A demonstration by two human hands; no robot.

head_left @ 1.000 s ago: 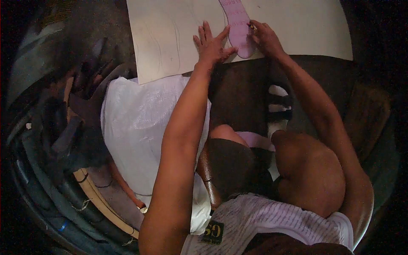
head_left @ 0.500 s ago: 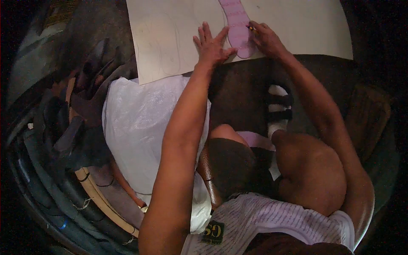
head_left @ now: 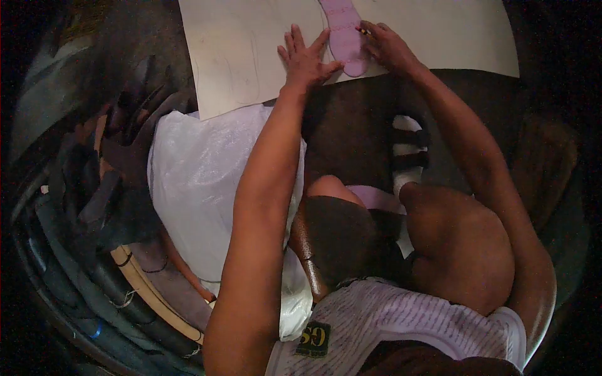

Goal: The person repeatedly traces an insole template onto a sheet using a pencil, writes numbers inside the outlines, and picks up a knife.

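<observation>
A pink insole-shaped piece [head_left: 345, 41] with printed lines lies on a large white sheet [head_left: 439, 37]. My left hand [head_left: 306, 64] rests on the sheet to the left of it, fingers spread, with the thumb reaching to the insole's edge. In my right hand [head_left: 392, 51] is a slim pencil [head_left: 364, 31], pinched between the fingers at the insole's right edge. Its tip is too small to make out. Faint shoe-sole outlines are drawn on the left part of the sheet.
A white plastic sack [head_left: 197, 163] lies left of my legs. Dark rolled material [head_left: 69, 263] and a curved tan strip [head_left: 147, 285] are at the far left. My foot wears a strapped sandal [head_left: 411, 147] below the sheet. A brown block-like object [head_left: 549, 169] stands at right.
The view has shifted slightly, so most things sit a little higher and further left. My right hand and the pencil have moved slightly up along the insole's edge. My left hand stays spread.
</observation>
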